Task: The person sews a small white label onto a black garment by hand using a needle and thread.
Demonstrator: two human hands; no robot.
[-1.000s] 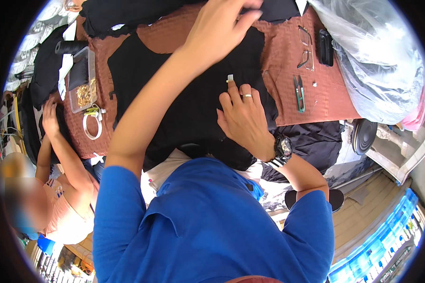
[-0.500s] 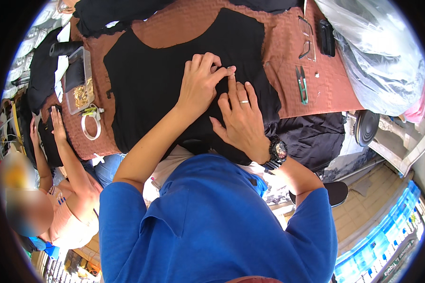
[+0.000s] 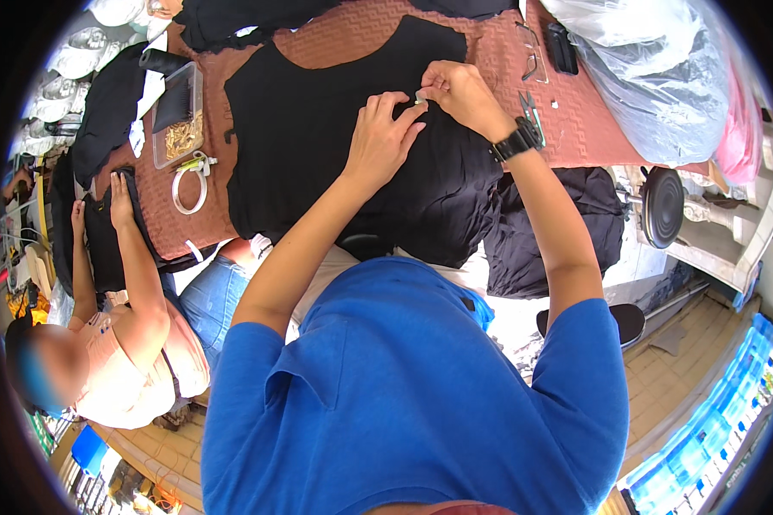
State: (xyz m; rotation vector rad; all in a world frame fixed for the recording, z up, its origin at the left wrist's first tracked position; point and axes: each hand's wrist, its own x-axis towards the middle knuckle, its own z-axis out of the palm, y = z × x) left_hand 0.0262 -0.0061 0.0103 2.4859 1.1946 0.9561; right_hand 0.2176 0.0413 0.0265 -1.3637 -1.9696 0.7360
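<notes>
A black garment piece (image 3: 326, 129) with a curved neckline lies spread on the table before me. Over its upper right part, my right hand (image 3: 464, 94) pinches a small pale piece (image 3: 421, 98), too small to name. My left hand (image 3: 380, 137) rests on the black cloth just to the left, index fingertip against or very near that piece. Its thumb is apart from the index finger, and nothing shows held between them. Green-handled thread snips (image 3: 531, 118) lie beside my right wrist, partly behind it.
A clear plastic box (image 3: 180, 120) with gold-coloured bits stands at the left, near a white ring (image 3: 189, 190). Eyeglasses (image 3: 532, 56), a black case (image 3: 562, 48) and a clear plastic bag (image 3: 653, 77) are at the right. Another person's hands (image 3: 122, 202) rest on black cloth at the left.
My right hand has lifted off the cloth, turned and moved up, and now pinches the small piece. My left hand no longer grips at my right fingertip. The view has shifted slightly.
</notes>
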